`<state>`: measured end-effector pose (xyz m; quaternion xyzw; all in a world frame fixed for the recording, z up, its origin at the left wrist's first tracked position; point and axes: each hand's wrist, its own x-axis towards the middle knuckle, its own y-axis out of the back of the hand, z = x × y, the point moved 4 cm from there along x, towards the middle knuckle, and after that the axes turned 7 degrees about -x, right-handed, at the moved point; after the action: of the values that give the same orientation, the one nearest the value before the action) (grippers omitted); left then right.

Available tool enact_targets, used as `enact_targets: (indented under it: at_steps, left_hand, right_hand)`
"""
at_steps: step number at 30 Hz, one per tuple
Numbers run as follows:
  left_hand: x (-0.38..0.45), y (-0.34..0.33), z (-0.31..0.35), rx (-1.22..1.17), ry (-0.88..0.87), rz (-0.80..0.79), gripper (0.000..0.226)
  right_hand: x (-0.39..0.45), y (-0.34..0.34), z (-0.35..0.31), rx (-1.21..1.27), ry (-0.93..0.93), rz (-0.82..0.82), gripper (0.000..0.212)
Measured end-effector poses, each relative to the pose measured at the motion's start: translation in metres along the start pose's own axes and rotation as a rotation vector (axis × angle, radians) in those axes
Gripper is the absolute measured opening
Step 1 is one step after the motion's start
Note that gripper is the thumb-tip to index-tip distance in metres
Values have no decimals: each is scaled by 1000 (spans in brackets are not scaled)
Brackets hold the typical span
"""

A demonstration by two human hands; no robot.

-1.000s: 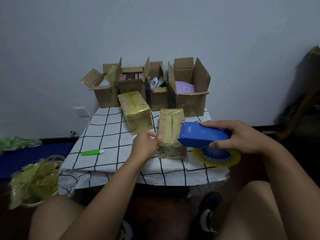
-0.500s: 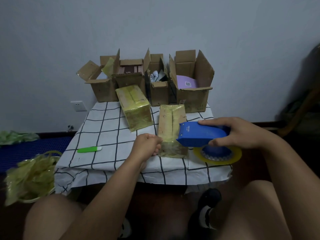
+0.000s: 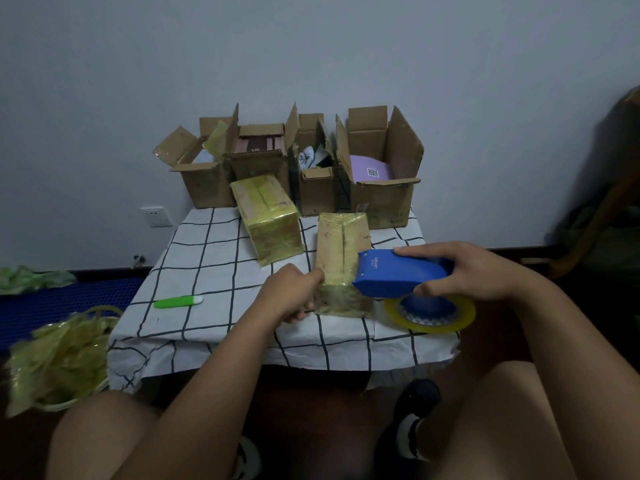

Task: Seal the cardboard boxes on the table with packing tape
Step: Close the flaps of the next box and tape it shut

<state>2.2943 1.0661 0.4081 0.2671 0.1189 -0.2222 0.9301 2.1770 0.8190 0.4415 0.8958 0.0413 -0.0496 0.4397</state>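
The right hand (image 3: 474, 271) grips a blue tape dispenser (image 3: 401, 273), fingers curled over its top and thumb under its near edge. The dispenser's nose rests against the right flank of a closed, tape-wrapped cardboard box (image 3: 341, 258) standing between the two hands. A yellowish roll of packing tape (image 3: 429, 315) hangs on the dispenser directly below the right hand.

The left hand (image 3: 287, 296) is curled, knuckles pressed to the near left corner of the same box; whether it pinches a tape end there cannot be made out.

Beyond the left hand, and apart from the box being worked, lies a second tape-wrapped box (image 3: 268, 220), set at an angle. Further beyond both hands, against the wall, four cardboard boxes stand with flaps open: the far-left open box (image 3: 204, 181), a second open box (image 3: 258, 161), a narrow open box (image 3: 315, 188) and, beyond the right hand, a large open box (image 3: 382, 199) containing a purple item.

Well to the left of the left hand lies a green utility knife (image 3: 178, 302) on the checked tablecloth (image 3: 214, 258). Lower and farther left, off the table, sits a basket of crumpled yellowish tape (image 3: 59, 362).
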Motion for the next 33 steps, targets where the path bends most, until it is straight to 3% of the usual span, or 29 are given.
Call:
enact_targets:
  at_steps: [3,5,7,9,17,20,28,33]
  left_hand:
    - [1,1,-6,170,-156,179,29]
    - [-6,-5,-3,326,-541,370,28]
    - [-18,-20,-1,443,-905,372,30]
    - [-21,-34,-8,566,-1048,280,37]
    - [-10,-46,-24,746,-1084,385,46]
    - [-10,-51,-20,724,-1101,411,39]
    - [4,-58,-16,643,-1171,281,31]
    - [3,-55,-14,659,-1192,291,23]
  right_hand:
    - [0,-2,1,11,-8,1,61]
    - [0,-2,1,4,-14,0,61]
    - [-1,-2,2,5,-15,1,61]
    - [-2,-2,3,7,-19,2,61]
    - [-2,-7,1,18,-29,13,61]
    - [-3,-7,2,18,-30,12,61]
    - [-2,-10,11,61,-36,22,61]
    - [-7,-13,15,89,-17,55,60]
